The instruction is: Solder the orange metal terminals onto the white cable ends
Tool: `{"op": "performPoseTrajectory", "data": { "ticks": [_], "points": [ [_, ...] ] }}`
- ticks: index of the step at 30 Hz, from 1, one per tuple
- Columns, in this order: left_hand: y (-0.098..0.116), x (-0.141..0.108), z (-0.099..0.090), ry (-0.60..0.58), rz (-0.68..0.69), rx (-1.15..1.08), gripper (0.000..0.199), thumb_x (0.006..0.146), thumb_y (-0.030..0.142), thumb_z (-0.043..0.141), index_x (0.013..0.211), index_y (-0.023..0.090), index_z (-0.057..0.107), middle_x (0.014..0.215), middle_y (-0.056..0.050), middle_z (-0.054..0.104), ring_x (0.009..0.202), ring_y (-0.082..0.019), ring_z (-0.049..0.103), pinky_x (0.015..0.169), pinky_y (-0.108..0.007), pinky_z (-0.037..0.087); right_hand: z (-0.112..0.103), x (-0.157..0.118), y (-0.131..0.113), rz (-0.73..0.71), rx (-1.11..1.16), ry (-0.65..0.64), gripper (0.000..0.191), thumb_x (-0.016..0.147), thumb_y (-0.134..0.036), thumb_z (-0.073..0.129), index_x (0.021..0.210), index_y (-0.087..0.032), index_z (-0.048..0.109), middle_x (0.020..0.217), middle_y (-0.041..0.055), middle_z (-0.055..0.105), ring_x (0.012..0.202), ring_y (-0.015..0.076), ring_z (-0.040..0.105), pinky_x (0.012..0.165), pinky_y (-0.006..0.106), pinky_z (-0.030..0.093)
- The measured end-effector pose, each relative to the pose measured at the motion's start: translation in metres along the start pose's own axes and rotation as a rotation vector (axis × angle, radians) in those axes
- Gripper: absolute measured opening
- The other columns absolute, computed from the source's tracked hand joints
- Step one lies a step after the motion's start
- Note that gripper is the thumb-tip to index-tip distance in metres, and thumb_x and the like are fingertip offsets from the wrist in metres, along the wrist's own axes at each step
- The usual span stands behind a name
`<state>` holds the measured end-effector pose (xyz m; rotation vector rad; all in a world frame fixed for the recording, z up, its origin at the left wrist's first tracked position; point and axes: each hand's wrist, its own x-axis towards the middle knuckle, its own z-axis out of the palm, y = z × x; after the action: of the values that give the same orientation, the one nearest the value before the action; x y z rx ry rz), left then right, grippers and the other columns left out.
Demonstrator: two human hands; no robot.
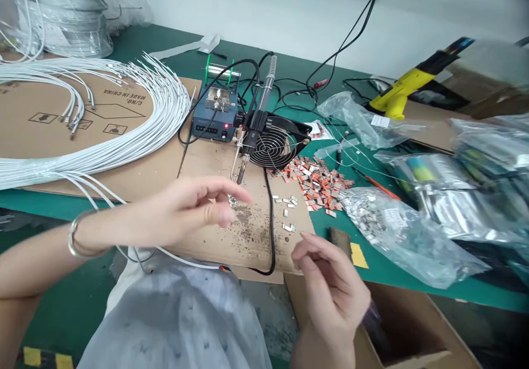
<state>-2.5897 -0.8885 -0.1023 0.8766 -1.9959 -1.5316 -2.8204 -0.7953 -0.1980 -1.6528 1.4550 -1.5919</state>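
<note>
Green surface [136, 41], part-covered by cardboard [198, 165] — a white cable [198, 265] lies by its near edge, below the left hand [194, 212], fingers parted, apparently empty. The right hand [334, 286] curls; I cannot tell if its fingers meet. The cable looks light, springy — best held behind its orange end [223, 268].

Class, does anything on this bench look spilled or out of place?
Yes: dark specks litter the brown cardboard sheet below the slim grey soldering iron, like spilled debris. Small orange metal-ended pieces lie loosely heaped beside the round black fan.
</note>
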Motion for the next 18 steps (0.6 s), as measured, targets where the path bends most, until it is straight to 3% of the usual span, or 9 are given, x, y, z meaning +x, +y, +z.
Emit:
{"op": "performPoseTrajectory", "data": {
  "ticks": [1, 3, 4, 6, 9, 11, 15, 18],
  "points": [
    [-0.010, -0.009, 0.005, -0.022, -0.010, -0.020, 0.043, 0.084, 0.026, 0.055, 0.126, 0.026, 0.044, 0.091, -0.002, 0.058, 0.069, -0.009, 0.051, 0.058, -0.020, 0.045, 0.006, 0.001, -0.003, -0.004, 0.005, -0.068, 0.036, 0.080, -0.009, 0.050, 0.109, -0.025, 0.061, 0.076, 0.0031, 0.055, 0.067, 0.0149, 0.052, 0.054, 0.027, 0.042],
    [-0.026, -0.024, 0.006, -0.031, -0.015, -0.011, 0.075, 0.078, 0.022, 0.063, 0.138, 0.033, 0.020, 0.110, -0.004, 0.053, 0.075, -0.009, 0.052, 0.068, -0.023, 0.049, 0.019, 0.002, -0.007, -0.017, 0.070, -0.164, 0.038, 0.081, -0.008, 0.051, 0.114, -0.026, 0.058, 0.081, 0.0039, 0.055, 0.071, 0.0147, 0.052, 0.055, 0.025, 0.042],
    [-0.032, -0.029, 0.004, -0.032, -0.019, 0.021, 0.074, 0.079, 0.021, 0.063, 0.138, 0.034, 0.021, 0.110, -0.004, 0.054, 0.077, -0.010, 0.053, 0.071, -0.023, 0.049, 0.025, 0.003, -0.009, -0.009, 0.089, -0.198, 0.037, 0.082, -0.008, 0.051, 0.113, -0.026, 0.058, 0.080, 0.0034, 0.055, 0.070, 0.0141, 0.052, 0.054, 0.025, 0.042],
    [-0.039, -0.033, -0.001, 0.019, -0.034, 0.104, 0.047, 0.083, 0.023, 0.058, 0.127, 0.031, 0.043, 0.097, -0.002, 0.061, 0.080, -0.011, 0.057, 0.072, -0.021, 0.048, 0.040, 0.005, -0.014, 0.008, 0.115, -0.271, 0.033, 0.082, -0.010, 0.052, 0.110, -0.026, 0.059, 0.078, 0.0017, 0.055, 0.064, 0.0122, 0.050, 0.053, 0.024, 0.040],
    [-0.042, -0.034, -0.001, 0.128, -0.083, 0.161, 0.013, 0.082, 0.030, 0.060, 0.090, 0.022, 0.065, 0.076, 0.000, 0.067, 0.071, -0.011, 0.060, 0.063, -0.019, 0.045, 0.061, 0.007, -0.020, 0.038, 0.129, -0.335, 0.030, 0.081, -0.013, 0.057, 0.108, -0.026, 0.061, 0.076, 0.0000, 0.057, 0.057, 0.0100, 0.046, 0.052, 0.024, 0.039],
    [-0.041, -0.036, 0.003, 0.150, -0.116, 0.168, 0.016, 0.080, 0.034, 0.061, 0.080, 0.019, 0.066, 0.068, 0.001, 0.066, 0.061, -0.011, 0.058, 0.055, -0.019, 0.043, 0.071, 0.008, -0.025, 0.053, 0.162, -0.334, 0.028, 0.079, -0.015, 0.060, 0.105, -0.026, 0.062, 0.074, -0.0007, 0.059, 0.055, 0.0093, 0.046, 0.050, 0.023, 0.038],
    [-0.038, -0.046, 0.011, 0.068, -0.148, 0.217, 0.023, 0.086, 0.036, 0.053, 0.082, 0.019, 0.067, 0.058, 0.002, 0.063, 0.052, -0.009, 0.054, 0.048, -0.017, 0.039, 0.080, 0.014, -0.031, 0.091, 0.261, -0.322, 0.007, 0.078, -0.018, 0.062, 0.082, -0.021, 0.067, 0.063, -0.0005, 0.060, 0.052, 0.0092, 0.047, 0.045, 0.022, 0.034],
    [-0.038, -0.051, 0.015, 0.118, -0.066, 0.346, 0.022, 0.087, 0.032, 0.050, 0.081, 0.018, 0.066, 0.062, 0.001, 0.063, 0.052, -0.008, 0.051, 0.049, -0.018, 0.036, 0.083, 0.017, -0.033, 0.152, 0.310, -0.308, 0.004, 0.075, -0.021, 0.065, 0.072, -0.019, 0.067, 0.054, -0.0008, 0.056, 0.049, 0.0101, 0.047, 0.042, 0.022, 0.032]
  ]
}}
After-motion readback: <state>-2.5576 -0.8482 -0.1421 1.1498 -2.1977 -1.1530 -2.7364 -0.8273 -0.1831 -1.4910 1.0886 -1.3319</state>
